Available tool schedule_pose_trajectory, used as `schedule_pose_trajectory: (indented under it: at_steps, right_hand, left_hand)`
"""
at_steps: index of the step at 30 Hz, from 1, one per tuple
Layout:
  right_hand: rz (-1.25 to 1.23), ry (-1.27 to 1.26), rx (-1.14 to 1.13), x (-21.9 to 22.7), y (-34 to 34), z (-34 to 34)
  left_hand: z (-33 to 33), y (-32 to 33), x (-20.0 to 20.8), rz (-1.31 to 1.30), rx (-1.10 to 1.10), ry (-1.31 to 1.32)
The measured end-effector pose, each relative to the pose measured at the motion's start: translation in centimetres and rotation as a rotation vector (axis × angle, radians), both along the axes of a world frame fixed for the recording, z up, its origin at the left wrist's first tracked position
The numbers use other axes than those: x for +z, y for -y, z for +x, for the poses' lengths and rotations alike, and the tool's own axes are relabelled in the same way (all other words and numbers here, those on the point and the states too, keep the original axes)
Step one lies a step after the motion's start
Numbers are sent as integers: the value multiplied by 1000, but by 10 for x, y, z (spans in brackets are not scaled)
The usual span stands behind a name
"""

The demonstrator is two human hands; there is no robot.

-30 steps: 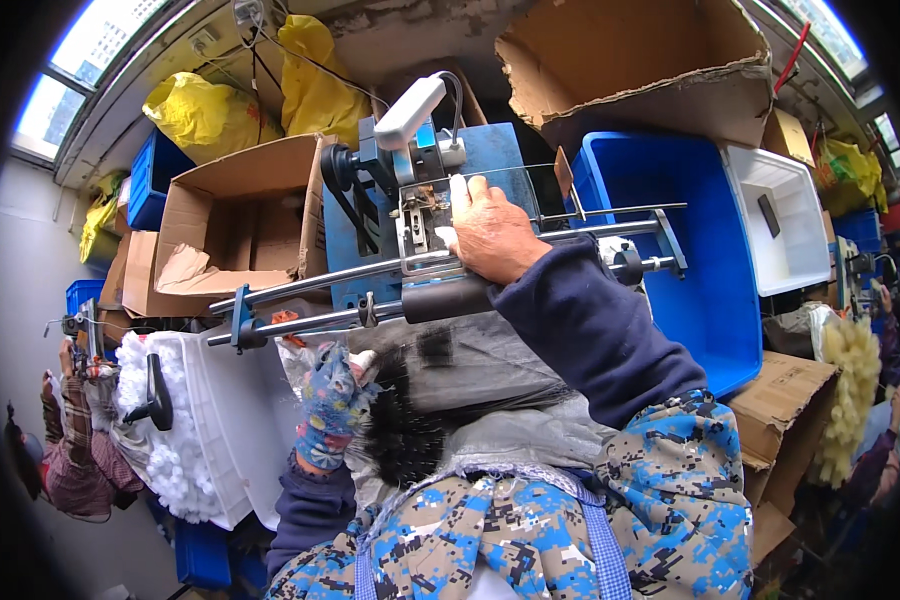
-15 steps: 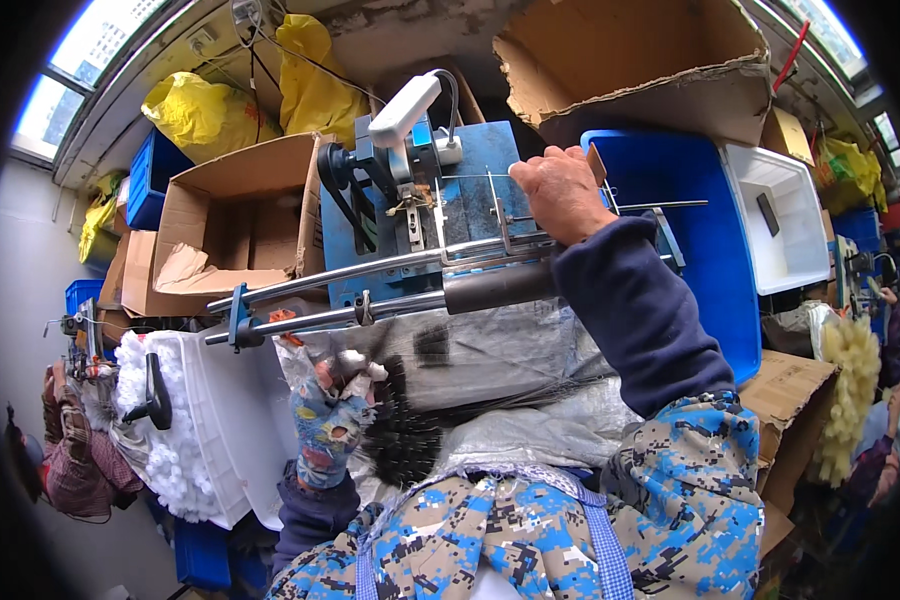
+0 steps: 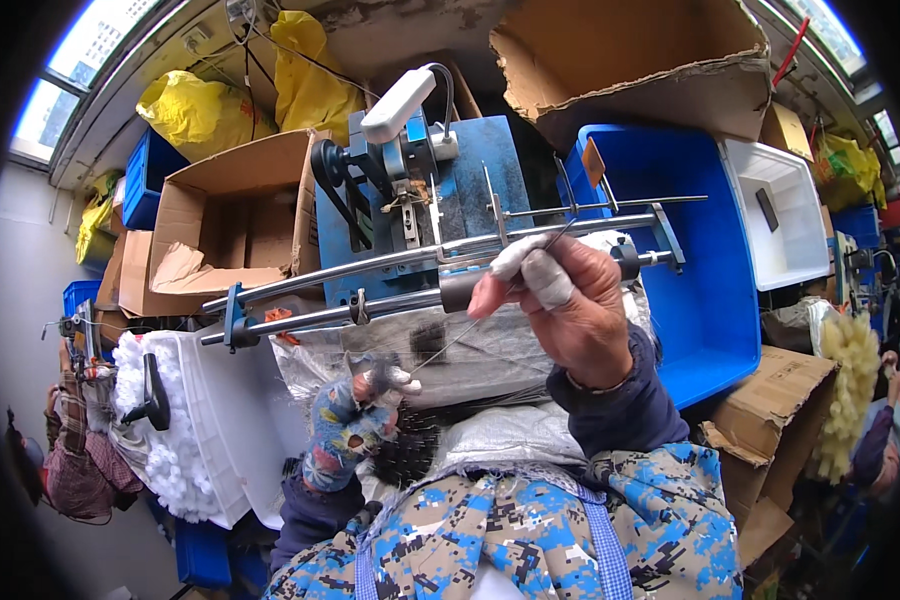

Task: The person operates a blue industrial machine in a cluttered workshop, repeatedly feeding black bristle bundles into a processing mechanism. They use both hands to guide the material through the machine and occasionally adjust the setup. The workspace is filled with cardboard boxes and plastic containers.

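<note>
Right hand (image 3: 570, 310) pinches a thin stiff wire (image 3: 470, 330); gloved left hand (image 3: 355, 425) grips its lower end by the light, springy black brush (image 3: 410, 450).

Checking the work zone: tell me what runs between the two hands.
In the head view, a thin wire runs slanted from the gloved left hand up to the right hand, crossing pale plastic sheeting.
</note>
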State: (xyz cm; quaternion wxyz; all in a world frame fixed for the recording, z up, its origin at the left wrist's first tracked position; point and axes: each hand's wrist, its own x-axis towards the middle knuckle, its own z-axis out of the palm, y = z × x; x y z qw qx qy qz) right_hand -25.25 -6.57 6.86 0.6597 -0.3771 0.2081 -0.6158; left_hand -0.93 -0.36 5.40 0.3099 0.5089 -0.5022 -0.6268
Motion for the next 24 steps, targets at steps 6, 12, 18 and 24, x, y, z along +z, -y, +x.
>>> schedule_pose_trajectory:
  at_steps: [6,12,18,24]
  right_hand:
    - [-584,-1525,-382,-17,82,-8]
    - [-517,-2092,-347,-57,122,13]
    - [-553,-2087,-358,-67,124,19]
    - [-591,-2040,-359,-70,126,16]
  left_hand:
    - [2,-8,-37,-196,59,123]
    - [-1,-1,-13,15,64,249]
    - [4,-5,-20,101,104,130]
    - [-2,-3,-30,20,10,143]
